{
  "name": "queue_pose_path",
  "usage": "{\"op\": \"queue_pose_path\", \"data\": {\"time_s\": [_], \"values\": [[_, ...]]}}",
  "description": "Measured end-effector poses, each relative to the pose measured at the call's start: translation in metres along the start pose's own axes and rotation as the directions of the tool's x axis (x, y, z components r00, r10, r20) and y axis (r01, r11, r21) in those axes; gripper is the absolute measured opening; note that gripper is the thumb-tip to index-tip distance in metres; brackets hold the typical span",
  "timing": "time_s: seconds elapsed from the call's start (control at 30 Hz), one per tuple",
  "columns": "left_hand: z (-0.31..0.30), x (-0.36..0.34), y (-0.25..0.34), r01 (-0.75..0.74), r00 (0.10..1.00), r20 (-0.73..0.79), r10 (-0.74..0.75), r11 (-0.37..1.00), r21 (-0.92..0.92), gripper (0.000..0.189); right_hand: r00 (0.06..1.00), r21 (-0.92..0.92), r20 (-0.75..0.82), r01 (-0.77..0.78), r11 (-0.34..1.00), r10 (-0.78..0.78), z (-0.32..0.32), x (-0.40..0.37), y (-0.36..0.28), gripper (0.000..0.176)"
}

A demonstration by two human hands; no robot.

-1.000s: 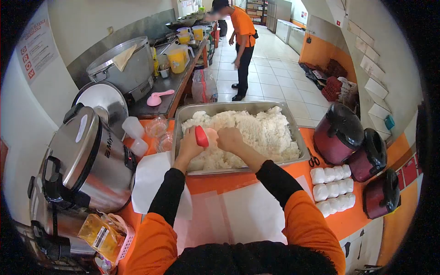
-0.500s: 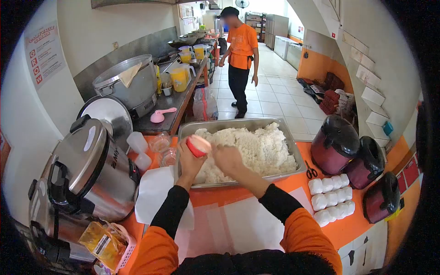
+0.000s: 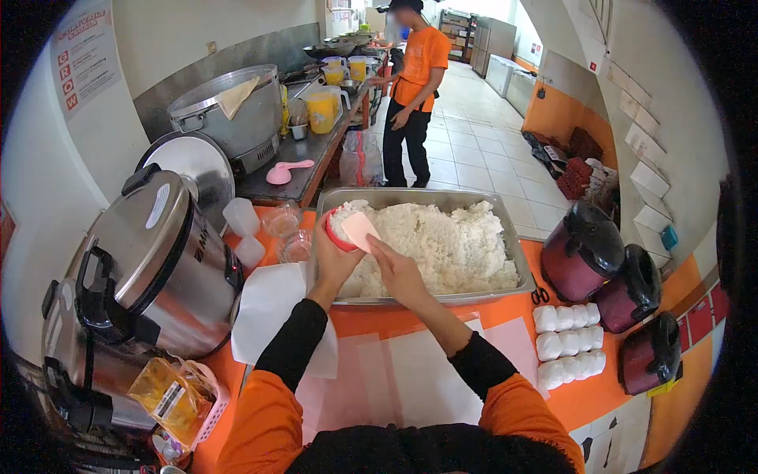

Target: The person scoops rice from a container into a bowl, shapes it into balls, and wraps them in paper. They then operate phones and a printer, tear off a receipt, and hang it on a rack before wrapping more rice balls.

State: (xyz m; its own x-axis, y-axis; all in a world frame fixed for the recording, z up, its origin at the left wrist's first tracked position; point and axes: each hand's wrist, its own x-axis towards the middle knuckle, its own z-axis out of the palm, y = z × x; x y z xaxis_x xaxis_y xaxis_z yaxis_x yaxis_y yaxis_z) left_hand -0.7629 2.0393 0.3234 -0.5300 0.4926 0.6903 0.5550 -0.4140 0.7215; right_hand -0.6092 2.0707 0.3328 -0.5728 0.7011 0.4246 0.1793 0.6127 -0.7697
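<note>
A large metal tray (image 3: pixel 517 257) full of white rice (image 3: pixel 442 245) stands on the orange table. Over its left part, my left hand (image 3: pixel 333 265) is wrapped round a small red bowl (image 3: pixel 332 235) that has rice in it. My right hand (image 3: pixel 397 271) grips a pale pink paddle (image 3: pixel 361 230), whose flat blade lies over the rice at the bowl's opening. Both hands are close together above the tray's near left side.
Steel cookers (image 3: pixel 166 268) crowd the left side. White paper (image 3: pixel 280 316) lies before the tray. Rightward are scissors (image 3: pixel 539 295), white wrapped bundles (image 3: pixel 568 342) and dark red cookers (image 3: pixel 584 249). A person (image 3: pixel 414 87) stands beyond, beside the counter.
My right hand has brought the paddle onto the bowl, which now shows rice in it. The person beyond has turned toward the counter with an arm stretched out. The view has shifted slightly.
</note>
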Motion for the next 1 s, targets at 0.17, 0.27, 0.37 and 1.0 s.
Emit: {"op": "queue_pose_path", "data": {"time_s": [0.17,0.27,0.37,1.0], "values": [[-0.003,0.002,-0.009,-0.011,1.0,0.019,0.01,0.996,0.092,0.09,0.999,-0.125,0.047,0.0,0.992,0.006,0.004,0.014,-0.008,0.035],[-0.007,0.001,-0.009,0.004,0.999,0.053,-0.012,0.987,0.163,0.089,0.994,-0.145,0.106,0.042,0.989,-0.026,-0.001,0.027,0.003,0.037],[-0.001,0.001,-0.012,0.037,0.993,0.11,-0.049,0.994,0.107,0.089,0.965,0.022,0.251,0.067,0.998,-0.07,-0.038,0.051,0.022,0.039],[-0.005,0.003,0.008,0.101,0.978,0.153,-0.141,0.964,0.247,0.088,0.974,-0.053,0.225,0.029,0.998,-0.016,-0.03,0.047,0.011,0.043]]}}
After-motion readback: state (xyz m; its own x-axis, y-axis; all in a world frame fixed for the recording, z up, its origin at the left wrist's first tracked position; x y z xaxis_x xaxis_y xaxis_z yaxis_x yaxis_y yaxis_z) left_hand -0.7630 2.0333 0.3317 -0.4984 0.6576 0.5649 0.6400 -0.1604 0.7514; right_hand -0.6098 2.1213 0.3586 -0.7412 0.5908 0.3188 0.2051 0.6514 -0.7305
